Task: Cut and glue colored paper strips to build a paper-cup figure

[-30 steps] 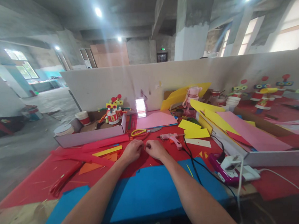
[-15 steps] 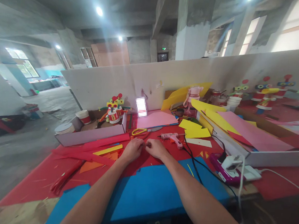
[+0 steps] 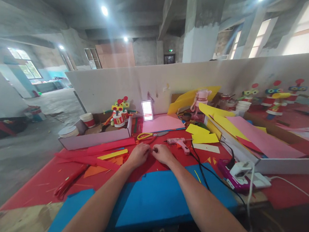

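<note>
My left hand (image 3: 139, 154) and my right hand (image 3: 162, 154) are close together over the red table covering (image 3: 172, 163), both with curled fingers. Whatever they pinch between them is too small or too hidden to name. Just beyond them lie scissors with yellow handles (image 3: 144, 136). A pink hot glue gun (image 3: 179, 144) rests on its side to the right of my right hand. Under my forearms is a large blue sheet (image 3: 152, 199). Left of my left hand are red strips (image 3: 99, 161), a yellow strip (image 3: 113, 154) and orange pieces (image 3: 95, 171).
A shallow box (image 3: 95, 139) holds cup figures (image 3: 118, 118) at the left. Pink sheets (image 3: 164, 123) and yellow pieces (image 3: 205, 136) lie farther back. On the right stand a purple power strip (image 3: 227, 174) with cables and a box of coloured sheets (image 3: 282, 165). A white partition (image 3: 114, 83) runs behind.
Both hands stay curled together at nearly the same place, with only slight finger movement. The whole view has shifted a little; the objects on the table look unmoved.
</note>
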`<state>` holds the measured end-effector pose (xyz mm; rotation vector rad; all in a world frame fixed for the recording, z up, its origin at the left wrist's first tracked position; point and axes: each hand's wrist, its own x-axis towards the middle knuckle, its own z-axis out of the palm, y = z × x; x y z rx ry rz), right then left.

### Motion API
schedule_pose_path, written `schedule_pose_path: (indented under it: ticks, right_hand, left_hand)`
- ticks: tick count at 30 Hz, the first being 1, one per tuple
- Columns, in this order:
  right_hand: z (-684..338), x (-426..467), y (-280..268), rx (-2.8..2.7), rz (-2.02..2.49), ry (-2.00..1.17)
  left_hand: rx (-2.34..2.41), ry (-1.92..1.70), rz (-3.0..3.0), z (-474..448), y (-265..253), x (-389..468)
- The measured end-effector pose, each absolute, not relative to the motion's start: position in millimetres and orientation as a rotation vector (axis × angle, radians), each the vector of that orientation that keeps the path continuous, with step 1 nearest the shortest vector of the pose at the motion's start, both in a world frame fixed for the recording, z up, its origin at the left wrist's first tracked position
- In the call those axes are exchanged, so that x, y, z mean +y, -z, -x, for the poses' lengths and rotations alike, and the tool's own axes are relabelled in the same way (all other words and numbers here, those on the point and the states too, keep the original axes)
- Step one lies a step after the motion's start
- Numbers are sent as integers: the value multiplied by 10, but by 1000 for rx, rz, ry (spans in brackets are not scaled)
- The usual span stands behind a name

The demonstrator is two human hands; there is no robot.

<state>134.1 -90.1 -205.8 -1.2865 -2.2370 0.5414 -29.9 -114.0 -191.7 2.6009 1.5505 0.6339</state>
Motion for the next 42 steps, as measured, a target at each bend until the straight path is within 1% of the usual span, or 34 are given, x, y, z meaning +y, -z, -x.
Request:
schedule_pose_path:
  ticks: [11,17,26,29,34,42]
  right_hand:
    - [-1361,-886,2037,-2177,1279,-538]
    - [-1449,-817,2007,-2060,1395,-466]
    - [-1406,-840,2033,-2116,1437,-433]
    - [-1379,-847,2058,-2148,1426,-439]
    - [-1363,-880,2070,-2162,1411,-451]
    - [-1329,-985,2037,-2150,1520,-476]
  left_hand:
    - [1562,-660,-2597,301,1955,-1110]
    - [1579,-615,-2602,272,1926,-1147]
    - [1838,-678,-2458,366,1832,-1149]
    - [1882,-637,-2416,373,1825,-1152]
    - [1818,-548,-2479,311,1839,-1186]
    - [1764,-475,-2508,287,1839,-1228]
